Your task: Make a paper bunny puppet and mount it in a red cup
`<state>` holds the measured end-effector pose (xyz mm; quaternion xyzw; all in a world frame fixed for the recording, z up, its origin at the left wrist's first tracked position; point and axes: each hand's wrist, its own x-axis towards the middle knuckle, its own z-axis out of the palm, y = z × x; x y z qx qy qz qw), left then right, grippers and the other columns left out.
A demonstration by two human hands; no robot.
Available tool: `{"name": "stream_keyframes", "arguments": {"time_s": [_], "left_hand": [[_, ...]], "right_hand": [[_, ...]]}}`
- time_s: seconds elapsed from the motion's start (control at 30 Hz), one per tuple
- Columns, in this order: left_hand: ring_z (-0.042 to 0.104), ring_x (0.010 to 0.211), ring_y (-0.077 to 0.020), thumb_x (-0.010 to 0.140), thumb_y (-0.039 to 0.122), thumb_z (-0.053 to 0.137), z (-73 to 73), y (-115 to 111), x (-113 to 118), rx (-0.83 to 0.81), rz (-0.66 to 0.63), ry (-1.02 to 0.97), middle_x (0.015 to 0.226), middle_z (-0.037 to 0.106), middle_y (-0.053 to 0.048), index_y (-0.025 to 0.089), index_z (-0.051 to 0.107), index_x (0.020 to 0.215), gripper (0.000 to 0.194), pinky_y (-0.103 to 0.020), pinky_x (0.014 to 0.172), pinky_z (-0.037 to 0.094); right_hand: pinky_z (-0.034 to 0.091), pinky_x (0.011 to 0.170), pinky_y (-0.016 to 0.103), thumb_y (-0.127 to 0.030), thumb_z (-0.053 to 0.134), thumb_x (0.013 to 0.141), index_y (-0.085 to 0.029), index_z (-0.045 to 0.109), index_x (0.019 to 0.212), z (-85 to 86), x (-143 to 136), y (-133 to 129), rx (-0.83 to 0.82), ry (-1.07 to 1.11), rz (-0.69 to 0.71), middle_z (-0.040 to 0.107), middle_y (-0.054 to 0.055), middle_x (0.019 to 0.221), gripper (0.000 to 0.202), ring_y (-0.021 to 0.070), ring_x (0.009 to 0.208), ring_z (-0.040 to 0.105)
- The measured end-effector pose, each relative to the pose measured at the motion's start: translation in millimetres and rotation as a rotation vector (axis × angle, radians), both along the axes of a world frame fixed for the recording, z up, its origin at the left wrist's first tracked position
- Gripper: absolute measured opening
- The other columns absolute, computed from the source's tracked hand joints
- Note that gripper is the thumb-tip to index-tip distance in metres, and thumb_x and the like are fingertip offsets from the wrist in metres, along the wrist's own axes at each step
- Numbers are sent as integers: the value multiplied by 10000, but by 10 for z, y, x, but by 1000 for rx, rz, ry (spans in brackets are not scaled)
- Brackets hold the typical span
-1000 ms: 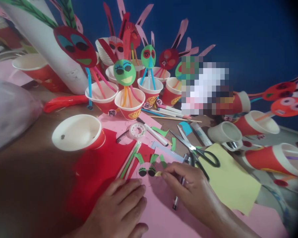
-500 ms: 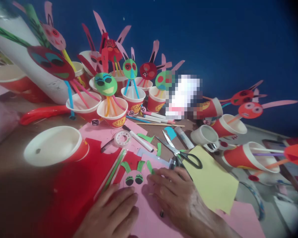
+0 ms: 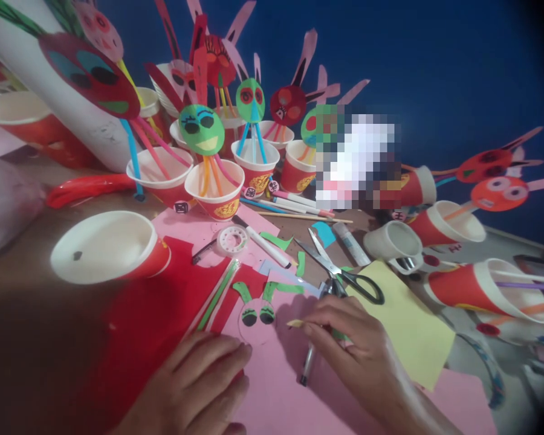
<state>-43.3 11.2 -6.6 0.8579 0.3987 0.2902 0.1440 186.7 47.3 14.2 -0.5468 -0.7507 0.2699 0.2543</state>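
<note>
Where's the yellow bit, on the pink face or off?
Off: the right hand pinches the yellow bit beside the pink face.

left hand [image 3: 194, 374]: cut by bottom edge | yellow scrap [image 3: 294, 324]: end hidden by right hand [image 3: 358, 344] | pixelated patch [image 3: 360, 157]: unreadable

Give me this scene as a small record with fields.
Left hand: palm down, fingertips on a flat pink paper sheet
Right hand: pinches a small yellow paper piece over that sheet
On the sheet: a round outline with black-and-green paper eyes, curved green paper strips at its top
Beyond the right hand: black-handled metal scissors, open, overlapping a yellow paper sheet
Further back: red-and-white paper cups holding colourful paper faces on thin stems
</note>
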Motion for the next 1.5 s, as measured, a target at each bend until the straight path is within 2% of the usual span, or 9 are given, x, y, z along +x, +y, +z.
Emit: {"name": "stream_keyframes", "arguments": {"time_s": [0.1, 0.23, 0.7, 0.97, 1.03, 1.13, 1.23, 1.37, 1.5], "left_hand": [[576, 942, -178, 877, 253, 464, 48, 4, -16, -38, -12, 17, 980, 703, -9, 210, 676, 850, 218, -330, 927, 358], [568, 940, -184, 877, 251, 478, 84, 27, -3, -21, -33, 16, 995, 698, -16, 199, 674, 848, 205, -338, 914, 350], [556, 976, -186, 844, 251, 558, -34, 69, -37, -43, -117, 100, 1025, 685, -16, 166, 661, 905, 147, -370, 943, 317], [599, 932, -167, 858, 183, 479, 145, 72, -145, -165, -35, -85, 986, 685, -15, 204, 639, 921, 174, -305, 867, 446], [613, 898, -168, 855, 207, 473, 215, 106, -195, -354, 49, -201, 975, 676, -37, 201, 631, 965, 193, -253, 759, 502], [583, 559, -118, 890, 350, 392, 302, 211, -163, -1082, 101, -322, 639, 629, -10, 179, 630, 745, 328, -181, 458, 455], [491, 473, -90, 855, 493, 394, 351, 308, -34, -1497, 124, -576, 565, 558, 0, 154, 583, 646, 441, -180, 420, 401], [423, 462, -62, 768, 415, 561, 375, 352, 79, -1621, 134, -631, 549, 521, 26, 140, 561, 641, 303, -168, 427, 343], [393, 435, -47, 767, 320, 548, 379, 357, 80, -1573, 138, -569, 511, 495, 52, 142, 549, 641, 218, -156, 423, 312]], "right_hand": [[353, 590, 251, -208, 521, 848, -197, 571, 644, 29, -75, 5, -149, -40, 31, 572, -26, 618, 211, 122, 603, 519], [357, 643, 252, -154, 472, 853, -205, 581, 714, 46, -219, 11, -178, -89, 136, 613, -17, 698, 184, 131, 682, 539], [274, 668, 296, -153, 494, 797, -189, 563, 635, -33, -465, 87, -71, -236, 204, 586, -23, 575, 180, 123, 567, 481], [323, 666, 281, -162, 497, 853, -190, 612, 737, 34, -378, 71, -4, -74, 214, 655, -13, 662, 166, 117, 607, 561], [343, 668, 275, -147, 509, 857, -196, 616, 800, 95, -347, 59, 78, 7, 222, 686, -17, 699, 131, 106, 601, 592], [365, 660, 285, -153, 544, 849, -177, 612, 852, 165, -300, 20, 288, 29, 279, 707, 3, 712, 72, 118, 610, 625], [382, 717, 318, -164, 542, 854, -156, 620, 897, 162, -251, -36, 469, -38, 358, 724, 40, 775, 90, 151, 705, 656], [383, 776, 340, -167, 500, 875, -166, 636, 896, 117, -213, -86, 579, -64, 361, 730, 32, 789, 137, 151, 733, 656], [397, 769, 314, -213, 570, 850, -188, 619, 927, 128, -198, -57, 473, -15, 355, 728, 15, 827, 95, 137, 727, 645]]}}
